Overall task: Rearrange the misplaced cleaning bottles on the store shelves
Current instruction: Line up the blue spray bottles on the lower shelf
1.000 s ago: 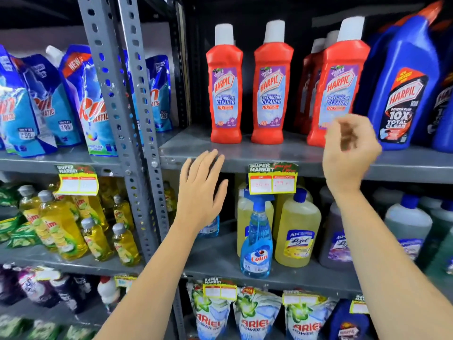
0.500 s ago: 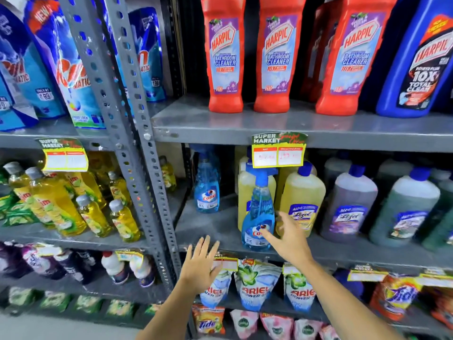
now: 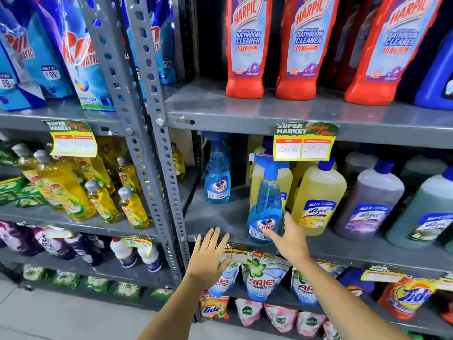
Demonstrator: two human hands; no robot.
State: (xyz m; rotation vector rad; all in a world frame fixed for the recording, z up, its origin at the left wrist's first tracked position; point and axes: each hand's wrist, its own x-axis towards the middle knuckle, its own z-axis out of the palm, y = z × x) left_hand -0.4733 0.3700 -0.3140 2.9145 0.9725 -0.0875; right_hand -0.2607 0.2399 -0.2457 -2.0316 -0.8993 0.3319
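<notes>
Colin spray bottle (image 3: 266,204) stands at the shelf (image 3: 220,217) front. Right hand (image 3: 288,238), fingers spread, touches its base. Left hand (image 3: 210,256) hovers open, empty.

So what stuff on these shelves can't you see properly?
- Head view: the tops of the red Harpic bathroom cleaner bottles are cut off by the top edge.
- The handwritten prices on the yellow shelf tag are too faint to read surely.
- The lower label of the front blue Colin spray bottle is partly hidden by the right hand.
- The left hand covers part of a pouch.
</notes>
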